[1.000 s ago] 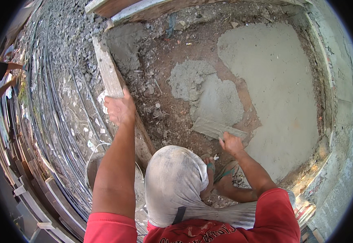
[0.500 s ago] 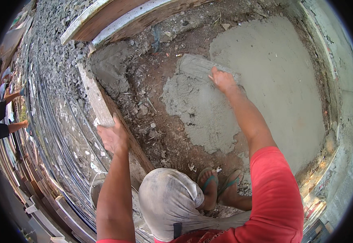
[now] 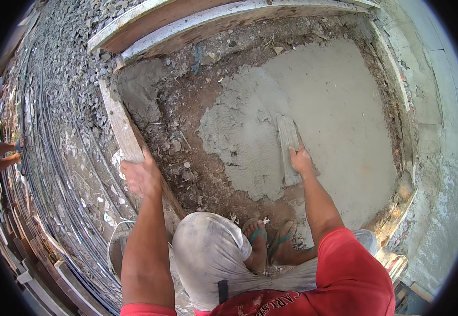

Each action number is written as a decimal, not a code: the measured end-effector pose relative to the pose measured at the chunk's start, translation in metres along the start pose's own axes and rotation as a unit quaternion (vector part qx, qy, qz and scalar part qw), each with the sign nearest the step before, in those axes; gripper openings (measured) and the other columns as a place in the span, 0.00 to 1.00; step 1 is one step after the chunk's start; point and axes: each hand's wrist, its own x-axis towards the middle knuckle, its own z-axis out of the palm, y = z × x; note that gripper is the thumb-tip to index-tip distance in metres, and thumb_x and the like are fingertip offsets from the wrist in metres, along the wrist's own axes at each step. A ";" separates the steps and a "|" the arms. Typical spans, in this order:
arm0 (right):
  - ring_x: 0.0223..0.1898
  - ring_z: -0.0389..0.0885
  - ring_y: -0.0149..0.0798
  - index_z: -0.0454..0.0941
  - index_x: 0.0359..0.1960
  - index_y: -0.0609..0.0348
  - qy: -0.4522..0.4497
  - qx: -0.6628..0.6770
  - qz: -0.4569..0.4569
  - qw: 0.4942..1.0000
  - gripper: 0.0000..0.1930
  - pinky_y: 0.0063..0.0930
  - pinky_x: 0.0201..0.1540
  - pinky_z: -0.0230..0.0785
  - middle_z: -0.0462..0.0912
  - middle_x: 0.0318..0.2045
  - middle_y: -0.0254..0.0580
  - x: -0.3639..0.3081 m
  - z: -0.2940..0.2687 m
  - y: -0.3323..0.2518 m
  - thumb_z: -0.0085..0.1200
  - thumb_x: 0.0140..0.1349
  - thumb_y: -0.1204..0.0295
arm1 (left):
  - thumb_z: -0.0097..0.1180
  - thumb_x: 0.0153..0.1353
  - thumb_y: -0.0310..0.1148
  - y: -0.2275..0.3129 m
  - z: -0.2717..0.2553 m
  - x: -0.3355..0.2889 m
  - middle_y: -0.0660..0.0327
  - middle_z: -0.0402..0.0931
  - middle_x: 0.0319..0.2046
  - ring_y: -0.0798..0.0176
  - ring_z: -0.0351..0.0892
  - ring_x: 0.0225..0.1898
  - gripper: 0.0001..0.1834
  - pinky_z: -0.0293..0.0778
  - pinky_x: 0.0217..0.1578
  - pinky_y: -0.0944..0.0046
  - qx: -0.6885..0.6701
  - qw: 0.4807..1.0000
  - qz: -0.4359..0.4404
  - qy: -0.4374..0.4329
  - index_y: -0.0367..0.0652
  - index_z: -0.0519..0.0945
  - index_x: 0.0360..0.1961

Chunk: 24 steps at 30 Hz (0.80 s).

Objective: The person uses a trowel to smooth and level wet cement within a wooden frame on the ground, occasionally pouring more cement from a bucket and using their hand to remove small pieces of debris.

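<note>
My right hand (image 3: pixel 301 160) is closed on a long, narrow wooden float (image 3: pixel 287 136), which lies on wet grey concrete (image 3: pixel 344 121). The float sits where a rough, lumpy patch at the left meets a smooth stretch at the right. Over the top edge of an upright wooden form board (image 3: pixel 117 113), my left hand (image 3: pixel 142 176) is closed, with the fingertips partly hidden behind the wood. Bare brown soil (image 3: pixel 187 152) with small debris shows between this board and the concrete.
Two thick boards (image 3: pixel 187 29) edge the far side. Gravel (image 3: pixel 66 58) and long rods (image 3: pixel 42 121) lie at the left, near another person's legs (image 3: pixel 5 155). A concrete ledge (image 3: pixel 423 121) borders the right. My sandalled feet (image 3: pixel 258 239) stand on soil at the near edge.
My right hand has drawn the float nearer, and it has turned from crosswise to nearly lengthwise. A smoother swath shows on the concrete's far part. My left hand stays on the board.
</note>
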 end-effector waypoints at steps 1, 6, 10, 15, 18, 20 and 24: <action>0.60 0.75 0.65 0.68 0.63 0.76 0.040 0.006 0.023 0.999 0.38 0.51 0.62 0.69 0.77 0.56 0.73 -0.019 0.015 0.034 0.47 0.70 0.46 | 0.55 0.61 0.65 0.007 -0.006 -0.006 0.44 0.74 0.54 0.39 0.80 0.52 0.41 0.74 0.51 0.40 -0.004 1.000 0.003 -0.015 0.35 0.70 0.55; 0.45 0.85 0.59 0.64 0.67 0.77 0.073 0.327 0.285 0.898 0.41 0.45 0.48 0.77 0.82 0.51 0.69 -0.054 0.074 0.046 0.47 0.69 0.45 | 0.57 0.60 0.65 0.007 0.017 -0.007 0.45 0.76 0.51 0.40 0.81 0.49 0.41 0.76 0.48 0.41 -0.014 1.000 0.025 -0.007 0.35 0.70 0.54; 0.21 0.78 0.47 0.62 0.70 0.73 0.008 0.369 0.219 0.903 0.41 0.42 0.27 0.71 0.83 0.38 0.59 -0.039 0.058 -0.091 0.46 0.70 0.46 | 0.58 0.59 0.65 0.007 0.005 -0.008 0.43 0.75 0.52 0.38 0.81 0.50 0.42 0.76 0.49 0.41 -0.017 0.999 0.030 0.012 0.33 0.71 0.54; 0.61 0.76 0.61 0.75 0.60 0.70 -0.042 0.212 0.036 0.976 0.34 0.45 0.66 0.66 0.78 0.57 0.67 -0.044 0.083 -0.229 0.42 0.71 0.47 | 0.58 0.59 0.65 0.005 0.017 -0.005 0.43 0.76 0.53 0.39 0.81 0.52 0.43 0.75 0.51 0.41 -0.004 1.000 0.021 0.007 0.33 0.70 0.56; 0.57 0.79 0.62 0.77 0.57 0.69 -0.061 0.169 -0.019 0.984 0.31 0.48 0.62 0.71 0.81 0.53 0.67 -0.065 0.092 -0.257 0.44 0.71 0.49 | 0.59 0.59 0.67 0.011 0.022 0.000 0.46 0.77 0.53 0.40 0.80 0.54 0.43 0.74 0.52 0.40 -0.003 1.000 0.014 0.000 0.36 0.71 0.57; 0.53 0.82 0.62 0.77 0.53 0.68 -0.106 0.127 -0.060 0.984 0.29 0.50 0.58 0.74 0.83 0.49 0.66 -0.085 0.094 -0.255 0.46 0.71 0.49 | 0.58 0.58 0.67 0.014 0.017 -0.008 0.46 0.77 0.53 0.40 0.80 0.54 0.43 0.75 0.52 0.40 0.000 1.000 0.004 -0.001 0.36 0.71 0.57; 0.46 0.85 0.63 0.77 0.50 0.65 -0.131 -0.005 -0.145 0.981 0.26 0.56 0.50 0.77 0.85 0.40 0.66 -0.142 0.087 -0.197 0.49 0.70 0.51 | 0.56 0.59 0.68 0.008 0.012 -0.006 0.45 0.76 0.54 0.39 0.80 0.54 0.43 0.74 0.52 0.40 0.002 1.000 -0.003 0.000 0.36 0.71 0.56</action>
